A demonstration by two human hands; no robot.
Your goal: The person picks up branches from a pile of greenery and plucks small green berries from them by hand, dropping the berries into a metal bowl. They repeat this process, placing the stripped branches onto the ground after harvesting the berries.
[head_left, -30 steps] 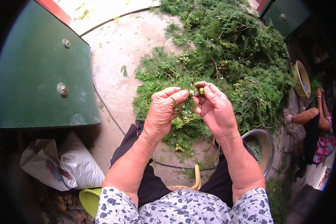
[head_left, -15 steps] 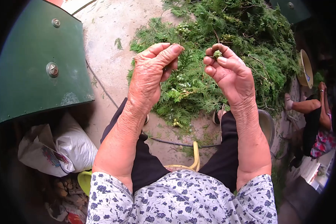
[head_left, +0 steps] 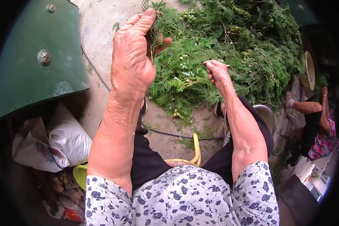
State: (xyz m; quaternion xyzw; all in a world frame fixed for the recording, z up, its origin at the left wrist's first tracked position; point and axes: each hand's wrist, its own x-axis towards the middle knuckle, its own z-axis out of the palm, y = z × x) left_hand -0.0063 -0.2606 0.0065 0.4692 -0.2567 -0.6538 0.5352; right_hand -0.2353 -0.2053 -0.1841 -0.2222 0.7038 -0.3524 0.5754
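Note:
A green leafy sprig [head_left: 153, 35] is held in my left hand [head_left: 133, 51], pinched near its top between thumb and fingers, at the upper left of the pile. My right hand [head_left: 219, 73] is lower, in front of the heap of green branches [head_left: 252, 49]; its fingers are closed in a pinch. Whatever those fingers hold, if anything, is too small to make out. Pale cones or berries [head_left: 184, 68] show among the branches between my hands.
A green metal panel [head_left: 22, 75] stands at the left above white sacks [head_left: 69, 139]. A metal basin [head_left: 265, 116] is beside my right knee. Near a yellow basin [head_left: 309, 71] at the far right sits another person [head_left: 320, 124]. A dark cable [head_left: 169, 133] crosses the ground.
My left hand has moved up and left with the sprig, its lower fingers more spread. My right hand has gone lower, and the small green cone it held is no longer visible.

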